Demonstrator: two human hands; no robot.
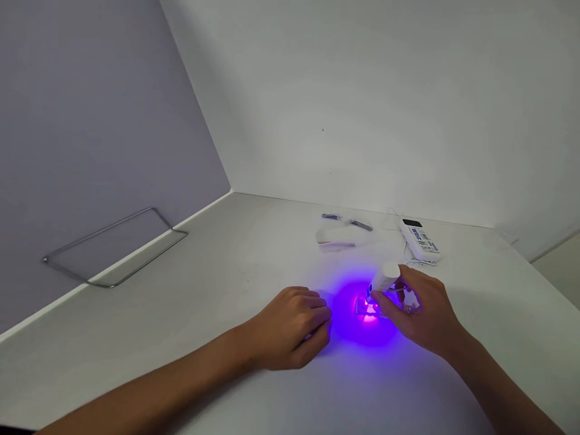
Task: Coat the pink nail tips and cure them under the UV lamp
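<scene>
On my feed, at the left edge of the tabletop (pixel 203 260), I see a bent wire frame (pixel 99 284) set partly against the lilac panel (pixel 113 121). Further right, I have the left hand (pixel 301 329) curled into a loose fist, knuckles up, resting on the tabletop at the rim of a violet glow (pixel 347 320); I cannot tell whether anything is tucked inside it. Beyond the fist, towards the back edge, some slim pieces (pixel 361 225) lie scattered.

Next comes the white lamp (pixel 384 278), on the right half of the tabletop, well forward of the back edge. Its long axis is tilted: the blunt white end points up and to the right, the lit end down and to the left, over a small flat piece (pixel 359 306) (washed out by the light, so I can't make out its shape). I have the right hand (pixel 426 308) closed narrowly around the lamp, thumb on the near side, fingers behind. Behind that hand, near the back right corner, lies a white box (pixel 423 241) with a dark panel and blue markings, a pale cord (pixel 426 263) alongside.
</scene>
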